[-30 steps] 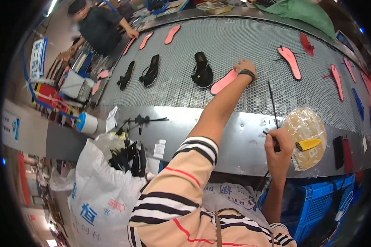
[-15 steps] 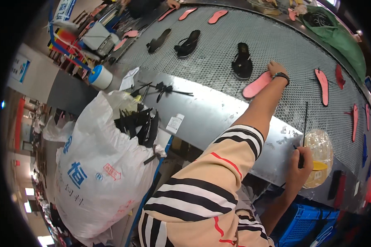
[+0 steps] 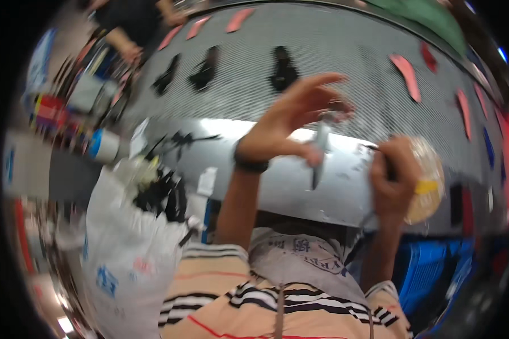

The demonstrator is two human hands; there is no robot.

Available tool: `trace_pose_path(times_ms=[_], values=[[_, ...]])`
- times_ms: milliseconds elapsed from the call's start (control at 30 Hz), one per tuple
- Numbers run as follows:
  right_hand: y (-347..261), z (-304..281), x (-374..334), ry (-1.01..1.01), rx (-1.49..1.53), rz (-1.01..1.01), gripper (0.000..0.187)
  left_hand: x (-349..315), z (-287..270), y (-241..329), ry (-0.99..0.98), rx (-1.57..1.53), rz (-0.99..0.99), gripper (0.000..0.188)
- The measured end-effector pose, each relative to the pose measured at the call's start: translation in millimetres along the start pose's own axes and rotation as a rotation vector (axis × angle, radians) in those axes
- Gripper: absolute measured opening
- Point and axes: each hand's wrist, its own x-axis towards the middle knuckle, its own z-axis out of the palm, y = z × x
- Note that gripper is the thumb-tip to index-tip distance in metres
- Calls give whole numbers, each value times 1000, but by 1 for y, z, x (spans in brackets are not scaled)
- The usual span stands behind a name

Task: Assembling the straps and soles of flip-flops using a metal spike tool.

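My left hand (image 3: 291,121) is raised over the metal edge of the work surface, smeared by motion. Between its thumb and curved fingers is a thin flat insole (image 3: 321,144), seen nearly edge-on with a greyish face. My right hand (image 3: 396,175) is closed to the right of it, with a thin black strip (image 3: 372,148) poking out from the fingers. Just beside that hand sits a round, pale, plastic-covered dish (image 3: 426,208) with a yellow piece (image 3: 427,187) on it. A black sandal (image 3: 283,69) lies beyond my left hand on the mesh belt (image 3: 345,56).
Two more black sandals (image 3: 205,70) lie farther left. Pink insoles (image 3: 406,76) rest along the right and far sides. A white sack (image 3: 130,254) with black straps (image 3: 161,195) stands at left, a blue crate (image 3: 430,271) at lower right. A co-worker's hand (image 3: 131,53) is at far left.
My left hand has lifted the insole off the belt and drawn it back toward me. The right hand has stayed closed beside the dish. The view has swung right, and the co-worker shows more.
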Motion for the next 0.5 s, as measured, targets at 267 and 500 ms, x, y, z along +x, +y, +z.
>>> trace_pose_path(times_ms=[267,500], values=[[-28,16,15,-105,143,-196,20,-31,32,-16,98,-66,183,134],[-27,10,3,-186,136,-187,20,-33,37,-19,118,-36,137,135]])
